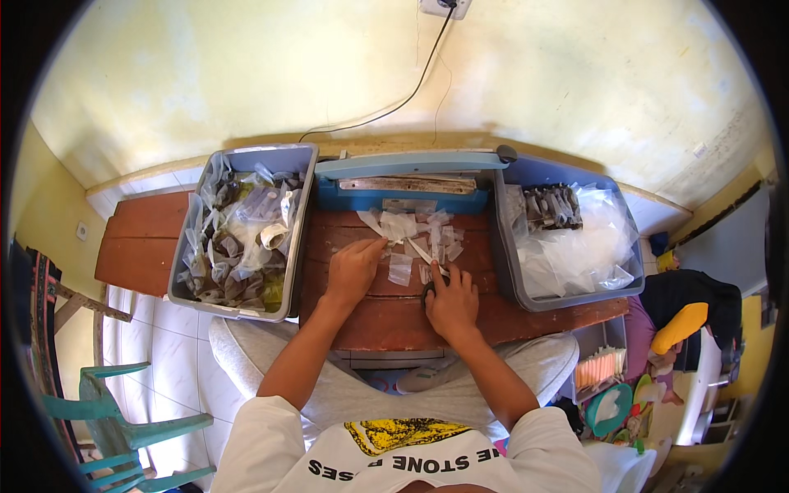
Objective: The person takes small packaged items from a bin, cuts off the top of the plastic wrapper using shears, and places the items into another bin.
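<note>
My right hand [455, 302] grips a pair of scissors [420, 251] by the black handle, its blades pointing up and left over the reddish-brown wooden bench [394, 320]. Thumb and fingers of my left hand [354, 271] are pinched together at the edge of a small clear plastic piece [391, 243], near the scissors' tips. Several cut clear plastic scraps [400, 270] lie scattered between and beyond the hands. Behind them stands a blue impulse bag sealer [407, 165] with a light blue arm along its top.
A grey tub [290, 296] on the left holds filled, knotted plastic bags [237, 259]. Another tub [555, 303] on the right holds clear bags [573, 252] and dark sachets [553, 206]. A black cord [394, 110] hangs behind. A green chair [117, 413] stands at lower left; a person [678, 326] is at right.
</note>
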Action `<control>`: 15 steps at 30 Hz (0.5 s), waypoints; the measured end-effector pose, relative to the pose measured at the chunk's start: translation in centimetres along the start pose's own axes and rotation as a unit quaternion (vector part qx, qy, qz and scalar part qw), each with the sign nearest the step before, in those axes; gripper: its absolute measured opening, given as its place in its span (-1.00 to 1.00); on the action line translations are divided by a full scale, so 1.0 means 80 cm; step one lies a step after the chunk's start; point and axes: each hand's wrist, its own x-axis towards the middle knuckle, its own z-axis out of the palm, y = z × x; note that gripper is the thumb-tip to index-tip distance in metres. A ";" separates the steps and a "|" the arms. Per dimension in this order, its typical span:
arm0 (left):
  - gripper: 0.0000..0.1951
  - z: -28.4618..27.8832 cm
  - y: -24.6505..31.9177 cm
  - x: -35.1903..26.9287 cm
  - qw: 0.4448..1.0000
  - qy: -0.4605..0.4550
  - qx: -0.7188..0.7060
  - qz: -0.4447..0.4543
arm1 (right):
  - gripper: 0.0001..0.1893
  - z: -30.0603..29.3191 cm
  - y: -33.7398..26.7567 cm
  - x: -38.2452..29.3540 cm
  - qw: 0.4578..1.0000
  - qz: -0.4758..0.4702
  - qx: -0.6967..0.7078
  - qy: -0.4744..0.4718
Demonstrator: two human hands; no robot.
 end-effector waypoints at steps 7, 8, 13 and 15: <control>-0.77 0.001 0.002 0.000 1.000 0.002 -0.004 -0.011 | -0.34 -0.012 -0.003 0.002 0.999 -0.002 0.038 0.012; -0.76 0.002 0.001 0.000 1.000 0.002 -0.007 -0.017 | -0.36 -0.014 -0.006 0.002 0.998 0.000 0.052 0.026; -0.77 0.004 0.020 0.008 0.999 0.008 -0.034 -0.025 | -0.42 -0.025 -0.015 0.022 0.961 -0.039 0.254 0.101; -0.72 0.009 0.032 0.014 0.991 0.010 -0.118 -0.061 | -0.43 -0.030 -0.022 0.032 0.931 -0.031 0.351 0.099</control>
